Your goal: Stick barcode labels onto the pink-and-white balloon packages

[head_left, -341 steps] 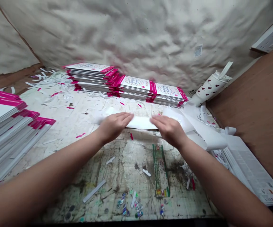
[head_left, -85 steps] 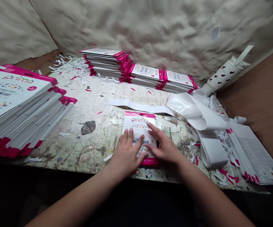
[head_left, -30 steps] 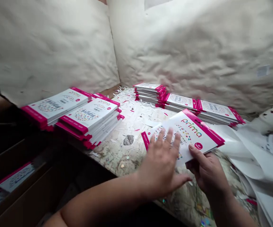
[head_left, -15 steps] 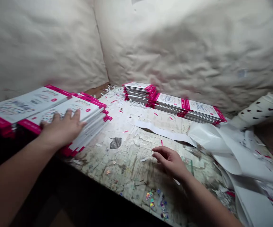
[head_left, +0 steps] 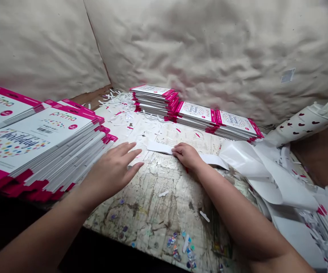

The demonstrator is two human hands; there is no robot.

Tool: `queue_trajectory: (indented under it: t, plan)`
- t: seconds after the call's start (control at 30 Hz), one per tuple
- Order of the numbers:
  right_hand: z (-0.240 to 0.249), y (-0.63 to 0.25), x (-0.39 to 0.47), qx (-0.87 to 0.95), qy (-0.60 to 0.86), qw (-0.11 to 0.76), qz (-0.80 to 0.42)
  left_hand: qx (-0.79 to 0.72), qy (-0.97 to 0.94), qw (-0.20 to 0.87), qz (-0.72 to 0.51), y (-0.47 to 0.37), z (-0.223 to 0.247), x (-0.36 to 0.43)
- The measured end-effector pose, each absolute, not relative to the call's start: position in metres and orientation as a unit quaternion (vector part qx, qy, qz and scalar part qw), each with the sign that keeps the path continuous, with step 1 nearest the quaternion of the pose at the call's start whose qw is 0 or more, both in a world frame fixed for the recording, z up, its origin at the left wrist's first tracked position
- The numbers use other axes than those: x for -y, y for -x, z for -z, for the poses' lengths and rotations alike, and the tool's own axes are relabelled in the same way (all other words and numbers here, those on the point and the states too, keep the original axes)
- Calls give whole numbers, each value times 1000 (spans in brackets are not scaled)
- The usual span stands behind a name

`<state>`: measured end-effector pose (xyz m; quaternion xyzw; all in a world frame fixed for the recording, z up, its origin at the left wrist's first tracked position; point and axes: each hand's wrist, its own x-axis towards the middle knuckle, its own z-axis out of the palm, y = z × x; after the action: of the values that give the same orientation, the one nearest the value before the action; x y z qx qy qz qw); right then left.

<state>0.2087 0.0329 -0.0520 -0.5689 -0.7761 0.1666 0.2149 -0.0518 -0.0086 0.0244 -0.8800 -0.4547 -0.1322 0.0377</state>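
Note:
My right hand (head_left: 185, 155) pinches a white paper strip (head_left: 160, 148) that lies across the worn table (head_left: 155, 204); the strip shows on both sides of my fingers. Over the table to the left, my left hand (head_left: 118, 163) is open, fingers spread, holding nothing. Beside it stands a tall stack of flat white packs with pink edges (head_left: 53, 132), printed with "prima" and "birthday" above coloured dots. A second stack of such packs (head_left: 7, 100) sits behind it at the far left.
Along the back wall lie more packs, in a higher pile (head_left: 154, 98) and two lower ones (head_left: 198, 117). Wide white liner strips (head_left: 272, 182) curl at the right, near a white tumbler with hearts (head_left: 300, 123). Paper scraps (head_left: 115, 102) and shiny sequins (head_left: 175, 246) litter the tabletop.
My left hand has come off the pack stack and moved right over the table. My right hand has reached forward and taken hold of the white strip. The view has shifted.

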Motion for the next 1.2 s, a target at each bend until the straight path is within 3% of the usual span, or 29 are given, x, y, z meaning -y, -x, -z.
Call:
queue_trajectory:
  t: [0.17, 0.87, 1.2]
  plan:
    - [51, -214, -31, 781, 560, 215, -171, 446, 888, -31, 113, 31, -6, -26]
    - [55, -227, -39, 776, 535, 234, -239, 402, 910, -66, 81, -18, 10, -74]
    - [53, -223, -31, 810, 513, 232, -164, 248, 966, -34, 65, -48, 26, -76]
